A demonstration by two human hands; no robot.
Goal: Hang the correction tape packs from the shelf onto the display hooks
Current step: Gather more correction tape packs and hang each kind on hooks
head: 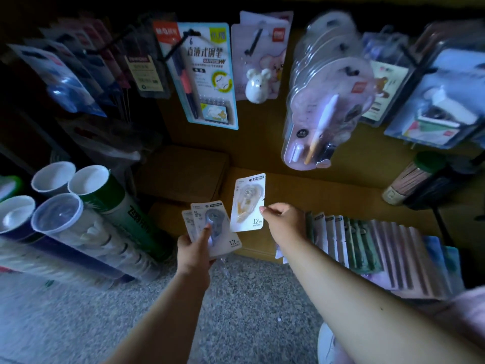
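Note:
My right hand (282,219) pinches the right edge of one white correction tape pack (248,202) with a yellowish tape dispenser, held upright in front of the low shelf. My left hand (195,248) grips a small fan of two or three more correction tape packs (212,227), the front one showing a blue-grey dispenser. A row of further packs (367,240) lies overlapping on the shelf at the right. Black display hooks (253,43) stick out of the back board above, most loaded with other stationery.
Pen blister packs (210,74), a mouse-shaped item pack (258,82) and stacked round blister packs (328,95) hang above. Shuttlecock tubes (86,214) lie at the left. Brown cardboard boxes (183,172) sit on the shelf. Speckled floor (236,298) is below.

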